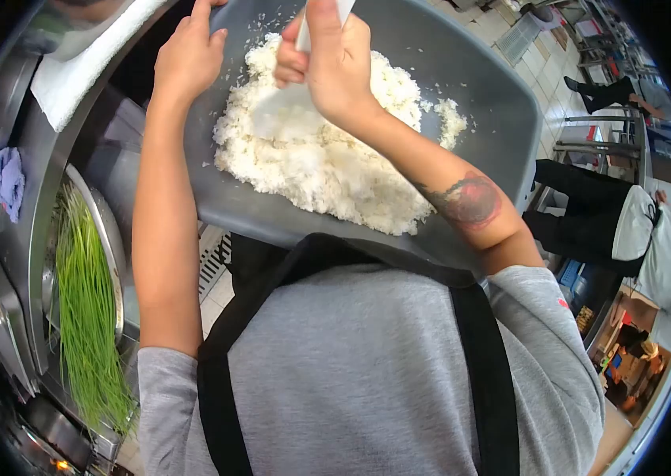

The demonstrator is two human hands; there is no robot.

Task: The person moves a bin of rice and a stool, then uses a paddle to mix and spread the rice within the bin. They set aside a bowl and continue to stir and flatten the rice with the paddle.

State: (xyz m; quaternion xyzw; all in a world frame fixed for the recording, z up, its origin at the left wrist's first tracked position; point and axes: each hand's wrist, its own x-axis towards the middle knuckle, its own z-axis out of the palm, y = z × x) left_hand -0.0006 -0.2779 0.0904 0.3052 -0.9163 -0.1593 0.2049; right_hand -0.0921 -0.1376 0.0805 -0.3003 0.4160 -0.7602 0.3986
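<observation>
A mound of cooked white rice [335,170] lies in a large grey plastic tub [502,103]. My right hand [335,67] is wrapped round the handle of a white rice paddle [284,111], whose blade is blurred against the rice. At the tub's left rim is my left hand [190,59], gripping the edge with the thumb on the inner side; its fingertips are partly cut off by the top of the view. A smaller clump of rice sits apart, toward the tub's right wall.
Long green chives [86,309] lie in a metal bowl [105,246] on the left. Nearby are a white towel [86,67] and a purple cloth [8,182]. A flame [62,465] shows at bottom left. Another person [589,218] stands at right; one more is farther back.
</observation>
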